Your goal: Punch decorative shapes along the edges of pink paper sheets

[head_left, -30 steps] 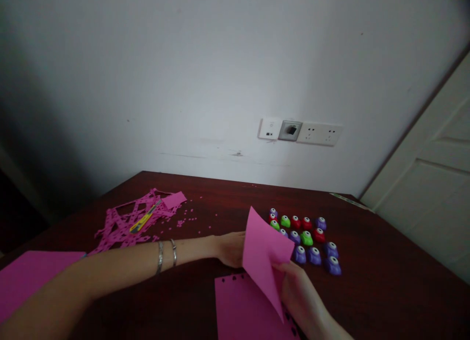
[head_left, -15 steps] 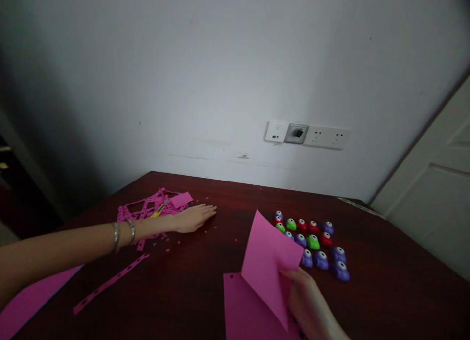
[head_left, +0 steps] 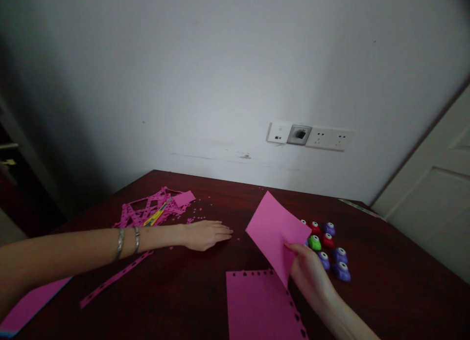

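My right hand (head_left: 306,264) pinches a pink sheet of paper (head_left: 277,230) by its right side and holds it tilted above the table. Below it lies a second pink sheet (head_left: 253,301), with small punched holes along its top and right edges. My left hand (head_left: 205,235) rests palm down on the dark red table (head_left: 191,291), fingers stretched out, holding nothing. Beside the left forearm, a yellow utility knife (head_left: 157,214) lies on a heap of punched pink paper strips (head_left: 137,210). Several red, green and purple craft punches (head_left: 328,240) stand right of the held sheet, which partly hides them.
A loose punched strip (head_left: 115,280) lies at the left, with more pink paper (head_left: 35,306) at the lower left edge. Pink paper bits (head_left: 191,217) are scattered near the heap. A thin strip (head_left: 362,209) lies at the far right. The wall with sockets (head_left: 310,136) bounds the back.
My right hand has raised the pink sheet, uncovering more of the punched sheet beneath and covering more of the punches. My left hand has slid right and nearer to me.
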Demonstrator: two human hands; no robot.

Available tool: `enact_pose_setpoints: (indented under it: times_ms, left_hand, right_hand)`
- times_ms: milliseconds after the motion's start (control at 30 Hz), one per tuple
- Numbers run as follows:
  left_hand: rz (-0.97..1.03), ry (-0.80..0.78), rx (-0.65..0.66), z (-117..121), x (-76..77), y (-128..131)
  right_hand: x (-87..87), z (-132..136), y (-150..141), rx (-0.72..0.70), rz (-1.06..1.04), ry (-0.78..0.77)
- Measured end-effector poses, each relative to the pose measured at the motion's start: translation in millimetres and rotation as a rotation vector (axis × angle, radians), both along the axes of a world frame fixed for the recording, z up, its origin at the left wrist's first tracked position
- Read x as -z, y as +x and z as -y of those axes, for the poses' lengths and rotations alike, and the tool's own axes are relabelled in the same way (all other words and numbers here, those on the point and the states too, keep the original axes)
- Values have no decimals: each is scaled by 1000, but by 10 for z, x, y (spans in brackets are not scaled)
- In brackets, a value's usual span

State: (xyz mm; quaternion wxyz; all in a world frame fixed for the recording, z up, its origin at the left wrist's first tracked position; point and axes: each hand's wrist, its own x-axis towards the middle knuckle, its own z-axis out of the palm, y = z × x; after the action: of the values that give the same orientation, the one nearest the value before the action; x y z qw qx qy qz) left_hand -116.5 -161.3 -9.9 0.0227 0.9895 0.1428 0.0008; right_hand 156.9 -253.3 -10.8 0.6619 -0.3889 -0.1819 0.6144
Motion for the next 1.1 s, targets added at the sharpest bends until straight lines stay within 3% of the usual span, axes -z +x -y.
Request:
enact_pose_setpoints:
  times_ms: [167, 367, 533, 633, 900, 1100]
  left_hand:
    - [8, 30, -97, -75, -72, -121]
    - [12, -56, 50, 127, -11, 66]
    - [14, -4, 69, 64, 35, 47]
    - [21, 61, -29, -88, 20, -98]
    - [87, 166, -519, -645, -29, -605]
    - [96, 257, -636, -857, -118, -671]
  right_hand:
    - [35, -179, 59, 16, 85, 48]
    - [87, -295, 60, 27, 141, 75]
    - [92, -351, 52, 31, 190, 97]
    - [121, -452, 86, 2, 314, 112]
    - [212, -732, 39, -179, 506, 105]
    - [268, -850, -77, -230, 576, 106]
